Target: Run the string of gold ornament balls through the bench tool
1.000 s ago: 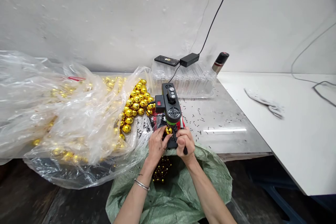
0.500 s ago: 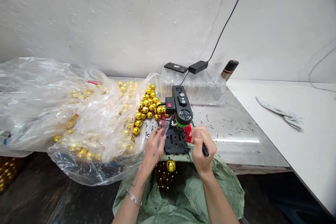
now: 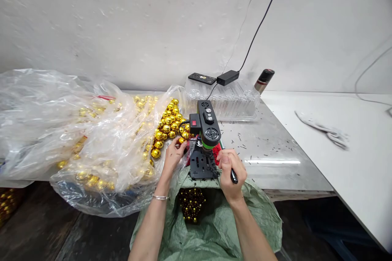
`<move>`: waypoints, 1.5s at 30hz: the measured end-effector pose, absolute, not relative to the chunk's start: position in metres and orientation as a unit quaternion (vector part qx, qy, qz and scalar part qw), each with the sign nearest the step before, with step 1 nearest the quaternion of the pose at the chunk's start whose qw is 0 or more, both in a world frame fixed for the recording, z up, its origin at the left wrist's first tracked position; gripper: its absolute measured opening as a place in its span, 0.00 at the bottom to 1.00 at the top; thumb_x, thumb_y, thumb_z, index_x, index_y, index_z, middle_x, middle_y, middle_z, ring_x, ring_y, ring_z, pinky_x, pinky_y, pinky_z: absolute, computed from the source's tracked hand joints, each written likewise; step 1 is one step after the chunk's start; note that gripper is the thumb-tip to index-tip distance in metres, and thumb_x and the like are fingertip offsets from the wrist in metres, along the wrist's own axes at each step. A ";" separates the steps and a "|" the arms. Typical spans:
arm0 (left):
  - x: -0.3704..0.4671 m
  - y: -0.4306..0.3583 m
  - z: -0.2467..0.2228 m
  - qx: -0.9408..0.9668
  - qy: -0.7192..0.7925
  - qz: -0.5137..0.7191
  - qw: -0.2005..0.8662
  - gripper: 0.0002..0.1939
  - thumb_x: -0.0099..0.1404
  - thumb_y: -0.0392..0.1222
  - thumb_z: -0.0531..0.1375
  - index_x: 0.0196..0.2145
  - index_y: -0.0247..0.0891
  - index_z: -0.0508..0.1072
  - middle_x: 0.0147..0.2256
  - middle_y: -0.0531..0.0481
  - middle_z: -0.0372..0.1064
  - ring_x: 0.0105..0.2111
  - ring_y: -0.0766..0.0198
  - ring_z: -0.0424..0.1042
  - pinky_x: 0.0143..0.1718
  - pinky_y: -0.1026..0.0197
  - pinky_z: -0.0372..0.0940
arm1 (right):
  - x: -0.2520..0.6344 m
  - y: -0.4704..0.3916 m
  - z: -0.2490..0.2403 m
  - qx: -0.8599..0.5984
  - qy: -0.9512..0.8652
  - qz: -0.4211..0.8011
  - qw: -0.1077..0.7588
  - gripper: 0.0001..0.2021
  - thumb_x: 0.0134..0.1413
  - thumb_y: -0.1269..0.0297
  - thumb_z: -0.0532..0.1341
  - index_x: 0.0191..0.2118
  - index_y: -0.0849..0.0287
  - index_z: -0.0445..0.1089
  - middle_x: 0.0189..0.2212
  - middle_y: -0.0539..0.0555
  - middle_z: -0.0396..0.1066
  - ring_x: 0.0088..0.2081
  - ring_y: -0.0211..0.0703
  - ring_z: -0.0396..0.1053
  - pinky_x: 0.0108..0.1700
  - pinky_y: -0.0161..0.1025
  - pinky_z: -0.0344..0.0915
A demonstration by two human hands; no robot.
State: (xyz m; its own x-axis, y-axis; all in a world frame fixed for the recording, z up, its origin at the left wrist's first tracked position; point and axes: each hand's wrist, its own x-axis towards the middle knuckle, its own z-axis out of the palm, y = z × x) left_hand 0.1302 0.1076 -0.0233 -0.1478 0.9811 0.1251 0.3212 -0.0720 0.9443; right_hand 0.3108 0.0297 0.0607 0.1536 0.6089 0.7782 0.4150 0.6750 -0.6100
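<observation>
My left hand point(image 3: 175, 155) is at the near end of a pile of shiny gold balls point(image 3: 168, 120), thumb and fingers closed about one gold ball point(image 3: 182, 140). My right hand point(image 3: 232, 172) is wrapped round a black-tipped lever handle point(image 3: 234, 176) at the right of a small bench machine. The machine has a black head point(image 3: 208, 124) with fan grilles and a slotted black base plate point(image 3: 202, 164), strewn with small black bits. Below the plate, an open green sack point(image 3: 245, 212) contains many gold balls point(image 3: 192, 206).
Clear plastic sheeting point(image 3: 101, 138) covers more gold balls at left. Clear plastic trays point(image 3: 226, 104) carry a black phone point(image 3: 202, 78) and a power adapter point(image 3: 227, 77). A flask point(image 3: 264, 79) stands behind; a glove point(image 3: 335, 136) lies right. Black scraps dot the metal tabletop point(image 3: 275, 151).
My left hand has moved from beside the base plate up and left to the gold balls. A ball dropping into the sack is no longer seen in mid-air. My right hand stays on the handle.
</observation>
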 end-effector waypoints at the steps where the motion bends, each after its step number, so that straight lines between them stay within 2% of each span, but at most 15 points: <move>1: 0.129 0.098 -0.023 0.499 0.567 0.505 0.418 0.15 0.65 0.50 0.60 0.43 0.37 0.75 0.38 0.44 0.77 0.35 0.59 0.75 0.39 0.56 0.71 | 0.311 0.030 0.060 -0.396 -0.645 0.074 0.649 0.15 0.65 0.74 0.51 0.26 0.55 0.61 0.25 0.50 0.65 0.30 0.39 0.65 0.31 0.39 0.60; 4: 0.130 0.071 -0.022 0.350 0.518 0.534 0.570 0.15 0.64 0.52 0.61 0.39 0.38 0.76 0.37 0.44 0.78 0.33 0.62 0.77 0.37 0.59 0.73 | 0.310 0.030 0.060 -0.398 -0.643 0.072 0.651 0.15 0.65 0.73 0.51 0.26 0.55 0.61 0.24 0.50 0.65 0.29 0.39 0.65 0.30 0.39 0.60; 9: 0.145 0.046 -0.021 0.298 0.501 0.514 0.629 0.21 0.59 0.53 0.65 0.43 0.35 0.75 0.39 0.41 0.79 0.34 0.61 0.77 0.38 0.58 0.73 | 0.311 0.030 0.062 -0.392 -0.648 0.076 0.649 0.15 0.66 0.73 0.51 0.26 0.55 0.59 0.25 0.49 0.64 0.30 0.38 0.65 0.32 0.38 0.61; 12: 0.159 0.046 -0.026 0.400 0.539 0.476 0.568 0.25 0.58 0.54 0.65 0.48 0.34 0.74 0.39 0.43 0.78 0.34 0.61 0.76 0.36 0.59 0.72 | 0.311 0.030 0.061 -0.389 -0.651 0.074 0.647 0.15 0.66 0.74 0.51 0.26 0.55 0.59 0.25 0.49 0.63 0.30 0.38 0.65 0.33 0.38 0.61; 18: 0.176 0.049 -0.029 0.601 0.581 0.415 0.358 0.21 0.65 0.46 0.61 0.53 0.36 0.71 0.38 0.45 0.77 0.35 0.58 0.76 0.42 0.54 0.71 | 0.312 0.030 0.061 -0.393 -0.661 0.061 0.636 0.14 0.66 0.74 0.51 0.27 0.55 0.60 0.26 0.50 0.65 0.30 0.39 0.66 0.33 0.39 0.62; 23: 0.178 0.055 -0.027 0.696 0.571 0.371 0.228 0.16 0.64 0.42 0.62 0.49 0.37 0.72 0.40 0.43 0.76 0.39 0.55 0.76 0.43 0.53 0.71 | 0.312 0.029 0.062 -0.391 -0.664 0.057 0.635 0.14 0.65 0.74 0.51 0.27 0.55 0.62 0.25 0.50 0.66 0.30 0.39 0.66 0.32 0.38 0.62; 31: 0.178 0.062 -0.031 0.734 0.546 0.351 0.197 0.15 0.67 0.40 0.61 0.50 0.37 0.73 0.44 0.42 0.73 0.43 0.54 0.75 0.46 0.52 0.71 | 0.314 0.028 0.062 -0.399 -0.666 0.060 0.627 0.14 0.65 0.74 0.51 0.28 0.55 0.62 0.26 0.50 0.66 0.30 0.39 0.66 0.32 0.38 0.62; 39: 0.175 0.071 -0.045 0.736 0.544 0.374 0.148 0.16 0.65 0.44 0.65 0.50 0.40 0.76 0.46 0.43 0.75 0.48 0.52 0.73 0.51 0.49 0.67 | 0.314 0.028 0.059 -0.393 -0.671 0.057 0.626 0.14 0.65 0.75 0.50 0.28 0.55 0.62 0.26 0.51 0.66 0.31 0.40 0.68 0.33 0.39 0.63; 45: 0.172 0.070 -0.051 0.746 0.532 0.372 0.148 0.17 0.65 0.46 0.65 0.51 0.41 0.76 0.46 0.44 0.75 0.48 0.53 0.72 0.50 0.51 0.66 | 0.316 0.029 0.046 -0.379 -0.681 0.041 0.626 0.14 0.64 0.74 0.51 0.27 0.55 0.62 0.25 0.51 0.66 0.30 0.40 0.68 0.31 0.39 0.64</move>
